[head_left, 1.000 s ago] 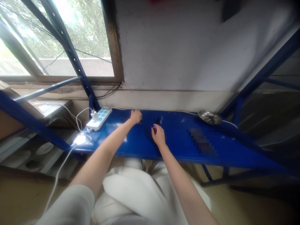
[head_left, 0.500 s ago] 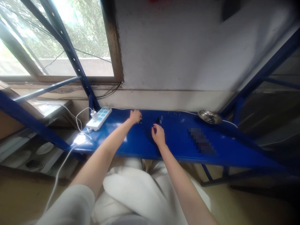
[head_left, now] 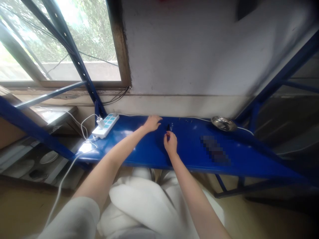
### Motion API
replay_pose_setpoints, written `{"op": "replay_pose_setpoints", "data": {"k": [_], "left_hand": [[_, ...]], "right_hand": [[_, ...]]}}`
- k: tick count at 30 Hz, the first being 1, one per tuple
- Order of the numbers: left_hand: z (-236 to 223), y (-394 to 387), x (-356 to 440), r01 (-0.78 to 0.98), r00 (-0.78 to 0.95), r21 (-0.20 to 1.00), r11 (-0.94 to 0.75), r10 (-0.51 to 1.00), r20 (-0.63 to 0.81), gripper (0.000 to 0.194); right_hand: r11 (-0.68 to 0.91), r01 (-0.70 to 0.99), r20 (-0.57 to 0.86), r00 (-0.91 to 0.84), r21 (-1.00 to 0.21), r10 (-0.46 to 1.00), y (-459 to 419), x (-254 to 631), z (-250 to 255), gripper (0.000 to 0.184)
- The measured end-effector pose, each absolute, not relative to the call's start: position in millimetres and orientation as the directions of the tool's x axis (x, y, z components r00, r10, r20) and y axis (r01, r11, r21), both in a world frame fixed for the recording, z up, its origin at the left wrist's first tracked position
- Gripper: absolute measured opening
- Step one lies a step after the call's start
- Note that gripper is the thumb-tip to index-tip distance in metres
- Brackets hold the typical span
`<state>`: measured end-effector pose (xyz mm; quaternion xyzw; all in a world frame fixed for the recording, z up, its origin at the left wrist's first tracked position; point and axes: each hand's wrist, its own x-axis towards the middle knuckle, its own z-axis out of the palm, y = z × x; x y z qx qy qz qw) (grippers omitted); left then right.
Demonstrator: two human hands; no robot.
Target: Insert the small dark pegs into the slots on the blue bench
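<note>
Over the far part of the blue table (head_left: 149, 146), my left hand (head_left: 152, 123) is stretched to the right with its fingers apart, and I see nothing held in it. My right hand (head_left: 170, 142) is lower and to the right, with fingers curled and thumb close to the index finger. A dark patch shows between those fingertips, too small to name. Just beyond them lie a small black piece (head_left: 168, 127) and a small clear piece (head_left: 171, 125), side by side. Whether the fingertips touch the black piece cannot be told.
A white power strip (head_left: 105, 125) with a plugged-in cable lies at the table's left end. At the back right sits a shiny metal bowl (head_left: 223, 123). A blurred-out dark object (head_left: 215, 151) lies nearer. Several tiny pieces (head_left: 188, 121) are near the wall.
My left hand has moved right, towards the black and clear pieces, and its fingers have spread. The small dark thing beside it no longer shows. My right hand has shifted slightly right, its fingertips closer together.
</note>
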<state>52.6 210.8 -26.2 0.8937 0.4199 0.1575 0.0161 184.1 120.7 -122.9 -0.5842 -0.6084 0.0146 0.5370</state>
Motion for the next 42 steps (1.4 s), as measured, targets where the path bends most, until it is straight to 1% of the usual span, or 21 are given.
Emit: {"op": "replay_pose_setpoints", "data": {"k": [2, 4, 7, 12, 14, 19, 21, 23, 26, 29, 32, 35, 38, 40, 42], "left_hand": [[-32, 203, 66, 0.685, 0.688, 0.137, -0.716, 0.697, 0.202, 0.044], [-41, 197, 78, 0.691, 0.704, 0.127, -0.712, 0.702, 0.109, 0.052], [-55, 192, 90, 0.751, 0.651, 0.142, -0.645, 0.759, 0.005, 0.060], [-67, 190, 105, 0.809, 0.575, 0.173, -0.561, 0.817, -0.043, 0.060], [-69, 190, 110, 0.819, 0.555, 0.195, -0.540, 0.832, -0.024, 0.055], [-75, 191, 116, 0.819, 0.469, 0.287, -0.497, 0.868, 0.162, 0.030], [-79, 191, 115, 0.802, 0.420, 0.367, -0.472, 0.882, 0.214, 0.025], [-84, 190, 110, 0.758, 0.350, 0.479, -0.442, 0.896, 0.273, 0.021], [-93, 182, 99, 0.653, 0.199, 0.657, -0.377, 0.922, 0.332, 0.016], [-100, 168, 83, 0.519, 0.079, 0.792, -0.323, 0.940, 0.331, 0.013], [-102, 152, 67, 0.404, -0.017, 0.867, -0.293, 0.945, 0.328, 0.012], [-103, 138, 54, 0.317, -0.071, 0.908, -0.274, 0.948, 0.311, 0.015], [-106, 129, 46, 0.265, -0.078, 0.932, -0.248, 0.958, 0.277, 0.017], [-107, 125, 43, 0.241, -0.094, 0.943, -0.230, 0.961, 0.259, 0.017], [-108, 122, 42, 0.221, -0.121, 0.951, -0.218, 0.961, 0.248, 0.017]], "right_hand": [[0.286, 0.669, 0.618, 0.329, -0.686, 0.714, 121, 185, -123, 0.031], [0.247, 0.636, 0.585, 0.397, -0.731, 0.707, 121, 186, -123, 0.030], [0.201, 0.584, 0.530, 0.472, -0.786, 0.704, 123, 188, -124, 0.028], [0.163, 0.555, 0.490, 0.513, -0.815, 0.705, 124, 190, -125, 0.027], [0.153, 0.556, 0.484, 0.518, -0.817, 0.705, 124, 190, -125, 0.026], [0.119, 0.575, 0.478, 0.527, -0.809, 0.703, 124, 191, -126, 0.026], [0.101, 0.592, 0.474, 0.518, -0.799, 0.712, 125, 191, -127, 0.027], [0.077, 0.615, 0.469, 0.508, -0.785, 0.722, 127, 192, -129, 0.028], [0.043, 0.653, 0.466, 0.491, -0.756, 0.736, 131, 193, -135, 0.031], [0.023, 0.699, 0.467, 0.452, -0.714, 0.760, 139, 192, -143, 0.035], [0.002, 0.727, 0.445, 0.418, -0.687, 0.792, 149, 193, -150, 0.036], [-0.062, 0.735, 0.350, 0.394, -0.675, 0.850, 159, 194, -152, 0.038], [-0.125, 0.746, 0.245, 0.365, -0.654, 0.898, 167, 198, -151, 0.043], [-0.142, 0.753, 0.210, 0.351, -0.642, 0.913, 171, 200, -150, 0.045], [-0.135, 0.761, 0.207, 0.337, -0.635, 0.919, 175, 201, -148, 0.046]]}}
